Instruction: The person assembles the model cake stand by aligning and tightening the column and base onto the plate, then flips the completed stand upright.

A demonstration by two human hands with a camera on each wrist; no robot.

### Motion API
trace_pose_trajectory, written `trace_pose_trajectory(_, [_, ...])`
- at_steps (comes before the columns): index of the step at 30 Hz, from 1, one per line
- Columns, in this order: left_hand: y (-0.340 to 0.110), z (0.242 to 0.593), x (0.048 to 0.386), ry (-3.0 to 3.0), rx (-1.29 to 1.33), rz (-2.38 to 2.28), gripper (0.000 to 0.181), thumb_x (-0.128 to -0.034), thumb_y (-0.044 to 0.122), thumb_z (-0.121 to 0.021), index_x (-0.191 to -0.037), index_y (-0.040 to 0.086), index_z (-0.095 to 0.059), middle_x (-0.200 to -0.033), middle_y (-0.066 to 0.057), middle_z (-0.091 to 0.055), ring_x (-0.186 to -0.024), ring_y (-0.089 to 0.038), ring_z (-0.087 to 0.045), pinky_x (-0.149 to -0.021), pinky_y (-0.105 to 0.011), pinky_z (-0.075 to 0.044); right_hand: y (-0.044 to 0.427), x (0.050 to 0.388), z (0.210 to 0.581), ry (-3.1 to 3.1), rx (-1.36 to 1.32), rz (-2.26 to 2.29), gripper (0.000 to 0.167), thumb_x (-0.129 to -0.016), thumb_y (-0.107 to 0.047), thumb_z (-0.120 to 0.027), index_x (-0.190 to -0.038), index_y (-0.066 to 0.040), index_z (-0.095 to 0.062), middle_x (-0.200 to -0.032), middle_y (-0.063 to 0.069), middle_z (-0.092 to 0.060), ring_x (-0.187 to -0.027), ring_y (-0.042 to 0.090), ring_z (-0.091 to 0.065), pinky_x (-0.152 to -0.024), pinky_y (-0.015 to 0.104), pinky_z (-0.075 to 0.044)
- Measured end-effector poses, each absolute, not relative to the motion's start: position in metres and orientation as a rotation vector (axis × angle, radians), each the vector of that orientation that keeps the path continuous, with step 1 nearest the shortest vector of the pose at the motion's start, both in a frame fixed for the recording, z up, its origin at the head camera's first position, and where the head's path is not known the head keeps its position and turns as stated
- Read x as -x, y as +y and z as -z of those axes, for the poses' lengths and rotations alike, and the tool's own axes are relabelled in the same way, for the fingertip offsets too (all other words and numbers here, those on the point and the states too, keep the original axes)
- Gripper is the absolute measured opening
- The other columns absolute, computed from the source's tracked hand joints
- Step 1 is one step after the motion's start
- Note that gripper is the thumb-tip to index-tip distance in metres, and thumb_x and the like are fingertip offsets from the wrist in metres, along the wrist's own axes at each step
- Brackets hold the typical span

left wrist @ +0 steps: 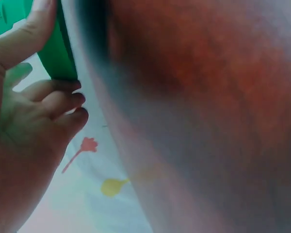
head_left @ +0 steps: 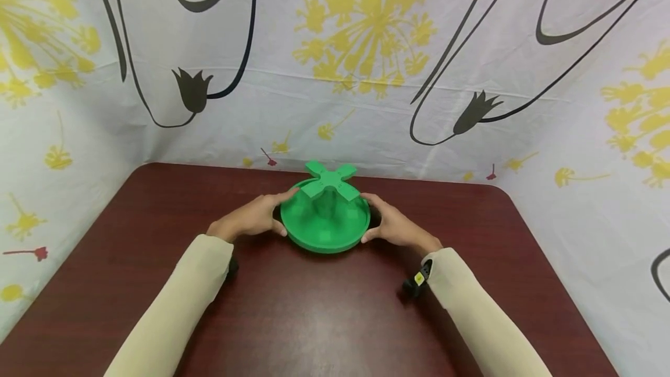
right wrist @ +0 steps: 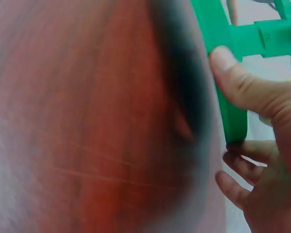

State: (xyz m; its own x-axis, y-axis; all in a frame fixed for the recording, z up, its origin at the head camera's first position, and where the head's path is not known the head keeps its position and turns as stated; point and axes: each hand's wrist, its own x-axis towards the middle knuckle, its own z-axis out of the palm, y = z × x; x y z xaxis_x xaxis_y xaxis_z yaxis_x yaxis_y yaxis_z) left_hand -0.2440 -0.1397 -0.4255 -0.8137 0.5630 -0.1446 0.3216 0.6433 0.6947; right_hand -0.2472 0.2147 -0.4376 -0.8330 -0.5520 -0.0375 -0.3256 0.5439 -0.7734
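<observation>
A green plastic stand (head_left: 325,231), with a round dish-like base, a short central post and a four-armed cross on top, is upright at the table's far middle. My left hand (head_left: 259,214) holds the left of its rim between thumb and fingers. On the opposite side my right hand (head_left: 395,223) grips the rim the same way. In the right wrist view the right thumb (right wrist: 245,85) lies against the green base (right wrist: 233,116), with fingers curled by its edge. The left wrist view has the left fingers (left wrist: 63,102) at the base's edge. Whether the base touches the table is unclear.
The dark red-brown wooden table (head_left: 324,319) has rounded far corners. A white cloth (head_left: 282,34) with yellow and grey flower prints hangs close behind it and along both sides. A black wrist strap with a device (head_left: 416,281) is on the right wrist.
</observation>
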Motion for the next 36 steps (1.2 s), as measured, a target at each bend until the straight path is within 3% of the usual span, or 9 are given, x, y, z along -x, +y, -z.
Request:
trace_pose_trajectory(6, [-0.147, 0.414, 0.239, 2.416, -0.788, -1.094, 0.097, -0.0878, 0.016, -0.077, -0.161, 0.017, -0.013, -0.164, -0.008, -0.023, -0.15, -0.028, -0.026, -0.111, -0.049, -0.04, 0.226, 0.244, 0.424, 2.343, 0.818, 1.366, 0.089, -0.082, -0.012, -0.081, -0.155, -0.009, -0.03, -0.159, 0.014, -0.033, -0.145, 0.034, -0.035, -0.106, 0.054, -0.044])
trace_pose_trajectory(11, [-0.15, 0.409, 0.234, 2.35, -0.855, -1.192, 0.084, -0.0945, 0.017, -0.069, -0.16, 0.009, -0.017, -0.162, -0.014, -0.026, -0.149, -0.034, -0.027, -0.11, -0.054, -0.04, 0.233, 0.239, 0.414, 2.291, 0.778, 1.413, 0.079, -0.09, -0.016, -0.074, -0.155, -0.009, -0.03, -0.157, 0.014, -0.037, -0.142, 0.034, -0.039, -0.103, 0.053, -0.047])
trace_pose_trajectory(17, [-0.151, 0.399, 0.229, 2.357, -0.859, -1.244, 0.061, -0.1016, 0.023, -0.058, -0.154, 0.004, -0.034, -0.15, -0.016, -0.046, -0.137, -0.035, -0.046, -0.107, -0.052, -0.044, 0.236, 0.234, 0.403, 2.304, 0.784, 1.394, 0.059, -0.1, -0.021, -0.061, -0.152, -0.008, -0.037, -0.15, 0.015, -0.044, -0.132, 0.037, -0.049, -0.099, 0.043, -0.051])
trace_pose_trajectory(20, [-0.151, 0.394, 0.227, 2.381, -0.821, -1.268, 0.055, -0.1035, 0.028, -0.055, -0.153, 0.008, -0.039, -0.141, -0.014, -0.055, -0.128, -0.032, -0.055, -0.103, -0.048, -0.047, 0.235, 0.232, 0.399, 2.348, 0.784, 1.372, 0.049, -0.103, -0.023, -0.055, -0.147, -0.007, -0.043, -0.14, 0.02, -0.051, -0.124, 0.04, -0.052, -0.097, 0.046, -0.051])
trace_pose_trajectory(25, [-0.148, 0.386, 0.224, 2.404, -0.754, -1.293, 0.055, -0.1039, 0.038, -0.051, -0.152, 0.013, -0.04, -0.136, -0.012, -0.059, -0.121, -0.027, -0.059, -0.099, -0.046, -0.048, 0.234, 0.23, 0.392, 2.423, 0.783, 1.342, 0.033, -0.107, -0.028, -0.045, -0.132, -0.009, -0.054, -0.116, 0.018, -0.06, -0.109, 0.037, -0.056, -0.093, 0.053, -0.048])
trace_pose_trajectory(27, [-0.146, 0.385, 0.224, 2.404, -0.745, -1.313, 0.057, -0.103, 0.038, -0.053, -0.152, 0.013, -0.04, -0.136, -0.011, -0.059, -0.122, -0.026, -0.059, -0.099, -0.045, -0.049, 0.233, 0.23, 0.391, 2.457, 0.794, 1.314, 0.031, -0.108, -0.03, -0.042, -0.127, -0.01, -0.056, -0.114, 0.014, -0.061, -0.108, 0.032, -0.058, -0.094, 0.051, -0.048])
trace_pose_trajectory(31, [-0.142, 0.385, 0.224, 2.413, -0.759, -1.349, 0.057, -0.1009, 0.027, -0.06, -0.151, 0.008, -0.04, -0.135, -0.012, -0.062, -0.122, -0.026, -0.062, -0.097, -0.043, -0.053, 0.232, 0.229, 0.389, 2.503, 0.798, 1.285, 0.034, -0.109, -0.031, -0.037, -0.125, -0.009, -0.057, -0.116, 0.018, -0.063, -0.109, 0.034, -0.061, -0.095, 0.05, -0.049])
trace_pose_trajectory(36, [-0.139, 0.384, 0.227, 2.445, -0.706, -1.352, 0.054, -0.0994, 0.015, -0.062, -0.149, 0.003, -0.043, -0.135, -0.015, -0.061, -0.122, -0.027, -0.062, -0.095, -0.043, -0.054, 0.232, 0.229, 0.387, 2.596, 0.801, 1.247, 0.038, -0.109, -0.034, -0.035, -0.126, -0.01, -0.057, -0.113, 0.021, -0.064, -0.102, 0.031, -0.062, -0.087, 0.045, -0.052])
